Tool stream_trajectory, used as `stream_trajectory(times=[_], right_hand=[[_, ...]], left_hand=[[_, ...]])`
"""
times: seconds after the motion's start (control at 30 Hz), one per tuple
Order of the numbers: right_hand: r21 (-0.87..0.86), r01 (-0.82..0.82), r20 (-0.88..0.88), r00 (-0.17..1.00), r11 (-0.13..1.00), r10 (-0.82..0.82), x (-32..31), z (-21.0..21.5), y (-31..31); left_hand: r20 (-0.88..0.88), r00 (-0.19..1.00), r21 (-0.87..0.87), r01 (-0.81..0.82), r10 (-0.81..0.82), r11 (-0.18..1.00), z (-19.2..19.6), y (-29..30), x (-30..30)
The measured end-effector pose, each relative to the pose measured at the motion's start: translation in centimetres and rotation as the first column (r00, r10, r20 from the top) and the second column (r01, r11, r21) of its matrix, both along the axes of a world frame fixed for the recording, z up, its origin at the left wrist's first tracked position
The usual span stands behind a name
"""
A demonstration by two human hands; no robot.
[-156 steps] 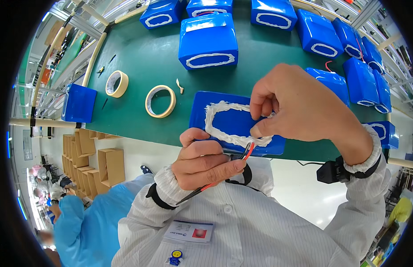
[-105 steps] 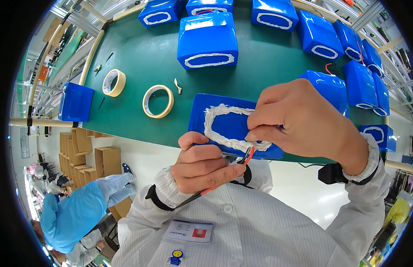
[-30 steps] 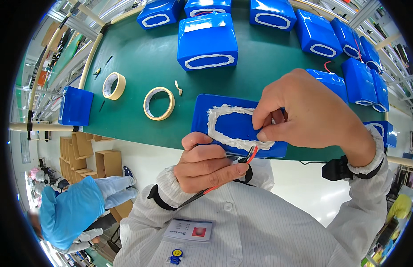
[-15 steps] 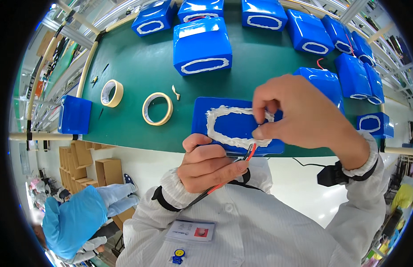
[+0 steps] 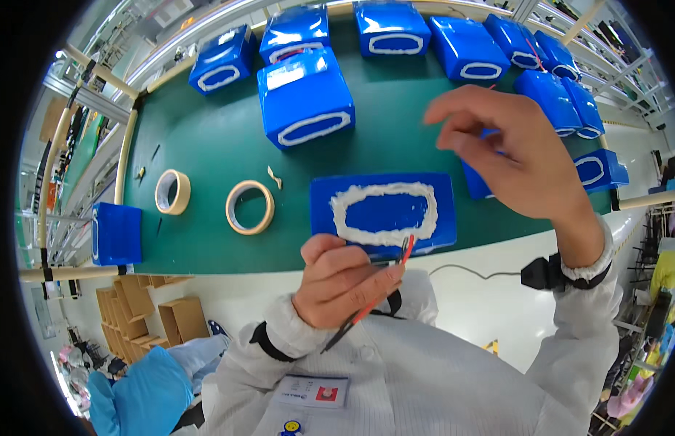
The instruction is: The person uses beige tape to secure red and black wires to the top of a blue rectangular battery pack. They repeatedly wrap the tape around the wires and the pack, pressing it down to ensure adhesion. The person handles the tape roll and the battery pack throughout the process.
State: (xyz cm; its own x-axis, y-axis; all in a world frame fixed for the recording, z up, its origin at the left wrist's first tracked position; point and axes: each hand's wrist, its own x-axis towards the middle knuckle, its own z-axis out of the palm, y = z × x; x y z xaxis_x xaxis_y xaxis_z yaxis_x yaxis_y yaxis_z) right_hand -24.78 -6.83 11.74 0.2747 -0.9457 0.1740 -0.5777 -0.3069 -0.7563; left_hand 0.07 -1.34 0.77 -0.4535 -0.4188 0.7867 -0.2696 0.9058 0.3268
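A flat blue pack [image 5: 383, 211] with a white oval ring of paste on its top lies at the near edge of the green table [image 5: 206, 145]. Just below it, my left hand [image 5: 343, 280] pinches a thin red wire and a black one [image 5: 366, 309] that stick out toward the pack's near edge. My right hand [image 5: 515, 156] hovers above and to the right of the pack, fingers spread, holding nothing. A black band sits on my right wrist.
Two rolls of tan tape [image 5: 249, 207] [image 5: 171, 192] lie left of the pack. Several more blue packs [image 5: 305, 96] with white rings fill the far and right side of the table. A blue box [image 5: 116, 234] sits at the left edge. Cardboard boxes [image 5: 152, 320] stand on the floor.
My right hand has lifted off the pack's white ring and moved up and to the right, opening its fingers. My left hand still holds the wires by the pack's near edge.
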Motion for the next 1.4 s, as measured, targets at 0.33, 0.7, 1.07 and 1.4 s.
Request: stream_trajectory(times=[0.33,0.7,1.07,1.4], right_hand=[[-0.113,0.216,0.152,0.968,0.97,-0.198,-2.3,-3.0,3.3],[-0.103,-0.03,0.007,0.999,0.994,0.031,1.6,-6.7,1.9],[-0.13,-0.047,-0.4,0.917,0.99,-0.009,-0.3,-2.6,1.7],[0.203,-0.201,-0.163,0.958,0.958,0.236,6.6,-3.1,-4.6]], left_hand=[[0.003,0.99,0.208,0.14,-0.143,0.968,1.7,0.2,1.0],[-0.002,0.987,0.248,0.157,-0.161,0.956,1.7,0.1,1.5],[-0.105,0.982,0.226,0.18,-0.16,0.957,0.5,0.2,1.2],[-0.12,0.974,0.178,0.21,-0.191,0.961,0.5,-0.2,0.7]])
